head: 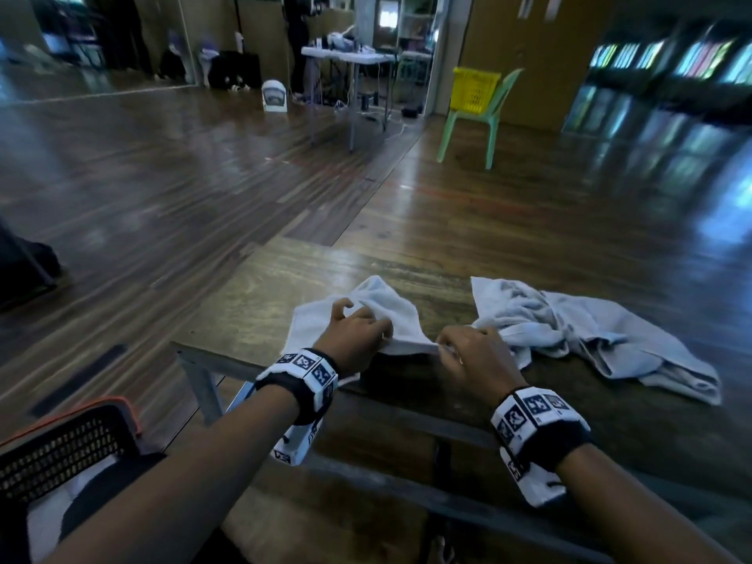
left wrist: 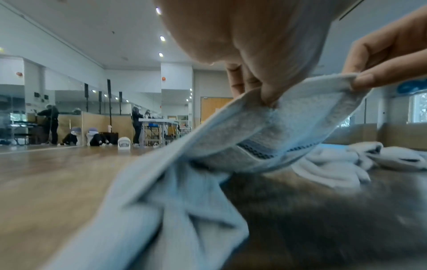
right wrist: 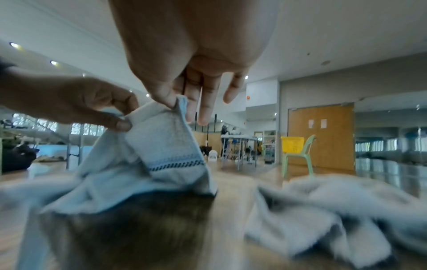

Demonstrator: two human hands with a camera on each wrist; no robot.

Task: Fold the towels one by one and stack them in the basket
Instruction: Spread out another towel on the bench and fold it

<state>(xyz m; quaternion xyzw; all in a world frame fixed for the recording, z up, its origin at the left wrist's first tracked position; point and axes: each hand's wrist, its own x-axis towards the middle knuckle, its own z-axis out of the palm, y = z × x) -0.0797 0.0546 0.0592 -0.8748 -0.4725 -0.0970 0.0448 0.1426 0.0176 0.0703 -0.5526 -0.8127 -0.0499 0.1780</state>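
A small white towel point(head: 390, 307) with a dark stitched band lies crumpled on the wooden table point(head: 260, 303) in front of me. My left hand point(head: 368, 333) pinches its near edge, and my right hand point(head: 451, 348) pinches the same edge a little to the right. In the left wrist view the left hand point(left wrist: 265, 98) pinches the hem of the towel point(left wrist: 265, 131), lifting it off the table. In the right wrist view the right hand point(right wrist: 175, 106) pinches the corner of the towel point(right wrist: 161, 146). A black mesh basket point(head: 61, 441) with an orange rim stands low at my left.
A loose heap of white towels point(head: 590, 335) lies on the table just right of my right hand. The table's front edge point(head: 366, 394) runs under my wrists. Far back, a yellow basket point(head: 474, 89) sits on a green chair point(head: 494, 124) beside a folding table point(head: 350, 54).
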